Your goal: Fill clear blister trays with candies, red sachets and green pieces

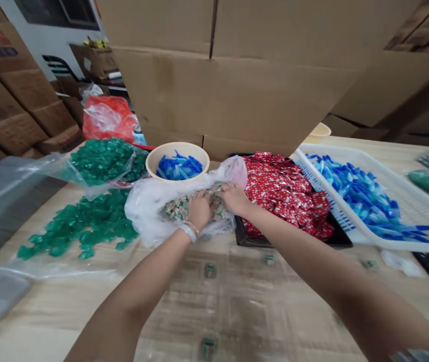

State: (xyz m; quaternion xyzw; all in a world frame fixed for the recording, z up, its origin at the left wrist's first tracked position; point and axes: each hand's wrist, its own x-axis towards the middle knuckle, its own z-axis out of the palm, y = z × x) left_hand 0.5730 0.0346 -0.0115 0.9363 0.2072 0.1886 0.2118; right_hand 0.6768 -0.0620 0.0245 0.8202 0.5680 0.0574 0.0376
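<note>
A translucent white plastic bag (142,206) lies open at the middle of the table, with many small green-and-tan wrapped pieces (175,208) inside. My left hand (200,208) reaches down into these pieces, its fingertips hidden among them. Beside it, my right hand (233,198) touches the pieces at the bag's right side; its fingers are partly buried and blurred. Whether either hand grips a piece cannot be made out. A few similar small pieces lie on the tabletop nearer to me, one (210,270) just below the bag.
Green pieces (105,216) spread on the left. A cream bowl (150,163) of blue pieces stands behind the bag. Red packets (282,191) fill a black tray (254,242); right of it is a white basket (372,241) with blue pieces. A large cardboard box (237,100) stands behind.
</note>
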